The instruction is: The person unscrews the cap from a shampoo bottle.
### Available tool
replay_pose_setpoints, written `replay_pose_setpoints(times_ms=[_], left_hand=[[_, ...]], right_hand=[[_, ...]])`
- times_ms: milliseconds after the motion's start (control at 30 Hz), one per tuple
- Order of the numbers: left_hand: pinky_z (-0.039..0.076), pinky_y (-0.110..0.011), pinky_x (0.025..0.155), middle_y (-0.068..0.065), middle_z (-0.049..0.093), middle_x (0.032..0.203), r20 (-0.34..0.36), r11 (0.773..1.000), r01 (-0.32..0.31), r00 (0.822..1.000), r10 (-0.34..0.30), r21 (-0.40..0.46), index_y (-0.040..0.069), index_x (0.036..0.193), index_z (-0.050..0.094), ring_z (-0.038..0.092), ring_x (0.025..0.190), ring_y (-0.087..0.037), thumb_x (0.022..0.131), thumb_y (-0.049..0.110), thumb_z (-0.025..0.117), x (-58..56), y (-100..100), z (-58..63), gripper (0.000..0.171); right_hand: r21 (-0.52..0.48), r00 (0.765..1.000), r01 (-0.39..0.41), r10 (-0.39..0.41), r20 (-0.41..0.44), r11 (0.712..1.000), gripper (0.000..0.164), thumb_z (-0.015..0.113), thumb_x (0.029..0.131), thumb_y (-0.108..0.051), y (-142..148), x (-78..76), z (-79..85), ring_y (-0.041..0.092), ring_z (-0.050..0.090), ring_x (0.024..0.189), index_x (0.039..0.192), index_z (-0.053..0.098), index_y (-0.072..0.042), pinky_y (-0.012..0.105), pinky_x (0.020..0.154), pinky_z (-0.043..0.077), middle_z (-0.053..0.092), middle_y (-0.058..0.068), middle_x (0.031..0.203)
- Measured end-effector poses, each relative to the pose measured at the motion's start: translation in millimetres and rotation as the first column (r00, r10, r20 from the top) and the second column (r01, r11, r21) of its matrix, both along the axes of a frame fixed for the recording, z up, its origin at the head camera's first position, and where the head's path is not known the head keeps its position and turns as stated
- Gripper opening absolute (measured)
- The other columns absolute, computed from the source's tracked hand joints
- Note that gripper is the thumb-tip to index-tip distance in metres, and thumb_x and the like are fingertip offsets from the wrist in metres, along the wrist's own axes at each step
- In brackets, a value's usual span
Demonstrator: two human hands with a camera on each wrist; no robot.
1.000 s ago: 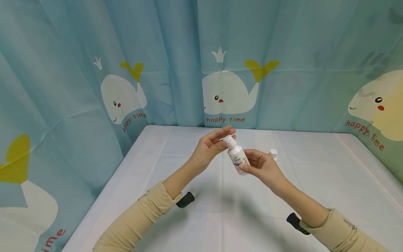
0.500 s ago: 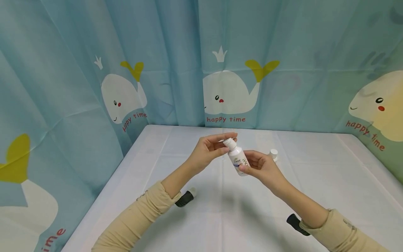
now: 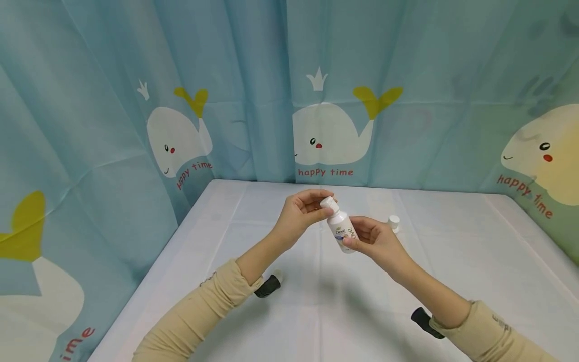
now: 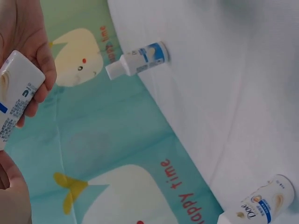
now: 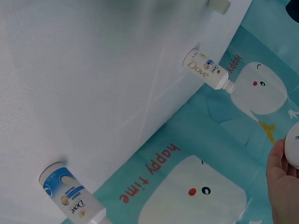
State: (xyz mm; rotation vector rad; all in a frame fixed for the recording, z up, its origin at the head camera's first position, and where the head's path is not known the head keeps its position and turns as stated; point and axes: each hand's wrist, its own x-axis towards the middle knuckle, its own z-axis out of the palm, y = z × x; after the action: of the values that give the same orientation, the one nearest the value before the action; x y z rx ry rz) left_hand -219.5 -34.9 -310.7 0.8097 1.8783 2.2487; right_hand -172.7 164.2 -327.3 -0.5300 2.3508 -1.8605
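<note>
In the head view a small white Dove bottle (image 3: 342, 230) is held tilted above the table, its cap toward the upper left. My left hand (image 3: 294, 218) pinches the white cap (image 3: 329, 203) between thumb and curled fingers. Round the body, my right hand (image 3: 380, 241) grips with its thumb across the label. The left wrist view shows this bottle's base (image 4: 28, 70) against the right hand's palm and fingers (image 4: 39, 65), with part of the left hand (image 4: 14, 198) below. Its round base (image 5: 293, 144) also shows above the right hand (image 5: 285, 186) in the right wrist view.
Other Dove bottles stand on the white-covered table (image 3: 289, 322): one with a blue label (image 4: 145, 59), another with a white label (image 4: 266, 201). Behind my right hand, a white cap (image 3: 393, 221) shows. Whale-print curtains (image 3: 253, 100) hang at the back and sides.
My left fingers, stretched out past the cap earlier, have curled in around it, and the thumb has shifted along the cap. The right hand and bottle stay nearly still.
</note>
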Motion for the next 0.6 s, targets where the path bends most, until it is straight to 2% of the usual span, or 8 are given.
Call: replay_pose_setpoints(times_ms=[67, 167, 233, 433, 533, 600], left_hand=[[0.052, -0.016, 0.076, 0.006, 0.063, 0.098, 0.004, 1.0, -0.002, 1.0, 0.002, 0.015, -0.016, 0.117, 0.049, 0.058, 0.085, -0.005, 0.077, 0.029, 0.075, 0.3, 0.6, -1.0, 0.065], [0.051, -0.014, 0.075, 0.009, 0.06, 0.093, 0.0, 1.0, -0.01, 1.0, 0.01, 0.017, -0.018, 0.114, 0.046, 0.056, 0.083, -0.004, 0.062, 0.051, 0.075, -0.2, 1.6, -2.5, 0.091], [0.05, -0.013, 0.074, 0.009, 0.058, 0.091, -0.007, 1.0, -0.017, 1.0, 0.017, 0.009, -0.017, 0.112, 0.046, 0.055, 0.082, -0.004, 0.06, 0.056, 0.073, -0.9, 2.8, -3.0, 0.094], [0.05, -0.015, 0.075, 0.007, 0.059, 0.092, 0.006, 1.0, -0.01, 1.0, 0.01, 0.007, -0.005, 0.106, 0.05, 0.057, 0.083, -0.004, 0.058, 0.061, 0.072, -1.5, 4.8, -3.1, 0.085], [0.052, -0.02, 0.085, -0.006, 0.065, 0.107, 0.015, 1.0, 0.018, 1.0, -0.018, -0.004, -0.004, 0.117, 0.05, 0.062, 0.095, -0.007, 0.06, 0.062, 0.071, -2.1, 3.5, -3.6, 0.089], [0.05, -0.026, 0.095, -0.015, 0.061, 0.123, 0.001, 0.999, 0.04, 0.999, -0.04, -0.019, -0.003, 0.127, 0.047, 0.062, 0.109, -0.014, 0.064, 0.061, 0.069, -3.3, 1.3, -4.7, 0.092]], right_hand=[[-0.001, 1.0, 0.0, 0.0, -0.001, 1.0, 0.047, 0.065, 0.089, -0.012, -0.7, 0.5, -0.3, -0.001, 0.063, 0.095, 0.127, 0.049, 0.01, 0.02, 0.081, 0.054, 0.056, 0.029, 0.125], [0.0, 1.0, 0.002, -0.002, -0.005, 1.0, 0.047, 0.066, 0.088, -0.012, -1.5, 0.8, -0.4, -0.001, 0.063, 0.095, 0.126, 0.05, 0.01, 0.02, 0.081, 0.054, 0.056, 0.03, 0.125], [0.004, 1.0, 0.003, -0.003, -0.008, 1.0, 0.046, 0.066, 0.088, -0.012, -1.6, 0.9, -0.2, -0.001, 0.063, 0.094, 0.126, 0.05, 0.01, 0.02, 0.081, 0.054, 0.056, 0.03, 0.125], [0.005, 1.0, 0.002, -0.002, -0.012, 1.0, 0.046, 0.066, 0.088, -0.012, -1.5, 0.6, -0.5, 0.0, 0.063, 0.095, 0.126, 0.05, 0.01, 0.02, 0.081, 0.054, 0.055, 0.03, 0.125], [0.004, 1.0, 0.002, -0.002, -0.009, 1.0, 0.046, 0.065, 0.089, -0.012, -1.2, 0.6, -1.0, -0.001, 0.062, 0.096, 0.127, 0.05, 0.01, 0.02, 0.082, 0.054, 0.055, 0.03, 0.126], [0.003, 1.0, 0.001, -0.001, -0.008, 1.0, 0.047, 0.065, 0.089, -0.012, -1.0, 0.6, -1.2, -0.001, 0.062, 0.096, 0.127, 0.049, 0.01, 0.02, 0.082, 0.054, 0.055, 0.03, 0.126]])
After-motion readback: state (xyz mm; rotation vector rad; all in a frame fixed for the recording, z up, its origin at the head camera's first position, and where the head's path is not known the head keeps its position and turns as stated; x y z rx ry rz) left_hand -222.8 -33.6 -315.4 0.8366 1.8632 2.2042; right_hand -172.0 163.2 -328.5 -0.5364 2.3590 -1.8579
